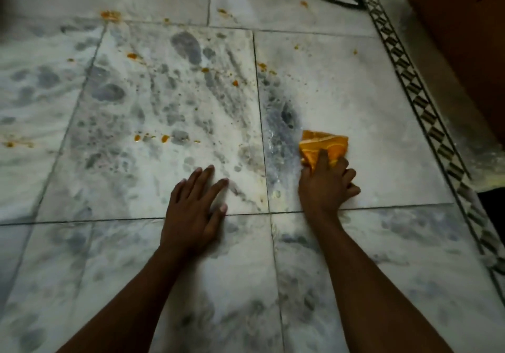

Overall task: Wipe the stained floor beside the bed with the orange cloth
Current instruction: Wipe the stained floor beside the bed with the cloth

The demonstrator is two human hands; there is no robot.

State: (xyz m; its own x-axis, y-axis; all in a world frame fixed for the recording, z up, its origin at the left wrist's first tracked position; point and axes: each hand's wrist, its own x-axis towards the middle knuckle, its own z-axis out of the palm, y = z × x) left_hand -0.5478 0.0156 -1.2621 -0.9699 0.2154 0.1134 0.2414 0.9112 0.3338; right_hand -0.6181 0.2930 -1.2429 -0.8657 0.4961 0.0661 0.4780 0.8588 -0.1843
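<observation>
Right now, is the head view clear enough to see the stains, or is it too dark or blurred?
Head view: dim, darkest at the corners and the far right; slightly soft throughout; wide-angle bend in the tile lines. The orange stains still show clearly, as do the orange cloth under the right hand and the flat left hand.

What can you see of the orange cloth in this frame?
The orange cloth is bunched into a folded wad, bright orange with paler curved stripes. It lies on the pale marble floor next to a darker wiped streak. The right hand grips its near edge, covering part of it.
</observation>
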